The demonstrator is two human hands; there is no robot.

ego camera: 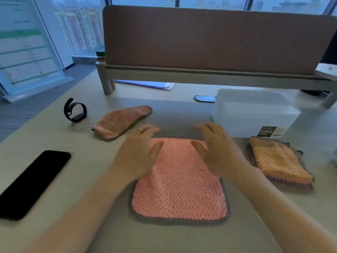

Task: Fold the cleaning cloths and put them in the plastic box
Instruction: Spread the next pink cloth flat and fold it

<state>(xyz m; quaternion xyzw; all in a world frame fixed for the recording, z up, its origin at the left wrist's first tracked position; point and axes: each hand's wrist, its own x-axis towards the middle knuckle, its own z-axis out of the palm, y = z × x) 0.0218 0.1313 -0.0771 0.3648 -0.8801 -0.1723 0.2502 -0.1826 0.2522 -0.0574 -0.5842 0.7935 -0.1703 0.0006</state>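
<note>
A pink cleaning cloth [179, 187] with a black-and-white checked hem lies flat and spread out on the desk in front of me. My left hand [140, 152] hovers over its far left corner, fingers apart and holding nothing. My right hand [217, 148] hovers over its far right corner, also open. A second pink cloth [121, 122] lies loosely folded at the back left. A folded orange cloth [279, 161] rests at the right. The translucent plastic box [255, 112] with a dark label stands behind the orange cloth, lid on.
A black phone [34, 183] lies at the left edge of the desk. A black smartwatch [75, 110] stands behind it. A raised shelf with a brown divider panel [209, 37] spans the back. Papers [149, 84] lie under the shelf.
</note>
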